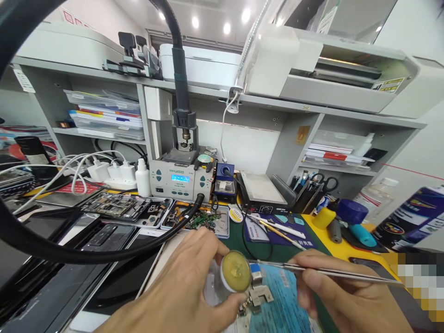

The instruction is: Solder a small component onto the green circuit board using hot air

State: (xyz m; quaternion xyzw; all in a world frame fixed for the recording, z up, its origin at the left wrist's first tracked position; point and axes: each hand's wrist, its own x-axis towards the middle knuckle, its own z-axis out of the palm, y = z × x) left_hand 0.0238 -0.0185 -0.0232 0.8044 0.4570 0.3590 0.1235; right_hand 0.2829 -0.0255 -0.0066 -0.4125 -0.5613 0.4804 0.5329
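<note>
My left hand (183,286) is closed around a small round jar of yellowish paste (236,272), its open top tilted toward me. The paste surface has a dug-up patch in the middle. In my right hand (350,291) is a pair of metal tweezers (333,273), pinched between thumb and fingers. The tweezers point left, and their tips lie close to the jar's right rim; I cannot tell whether they touch it. Below the jar, metal phone parts (261,296) rest on a worn blue surface (280,291), partly hidden by my left hand and the jar.
A thick black hose (138,256) loops across the left side, over several phones (107,240). Behind stand a soldering station (180,178) and a tray of small parts (208,222). Pen-like tools (282,229) lie right of centre; bottles and cans line the right edge.
</note>
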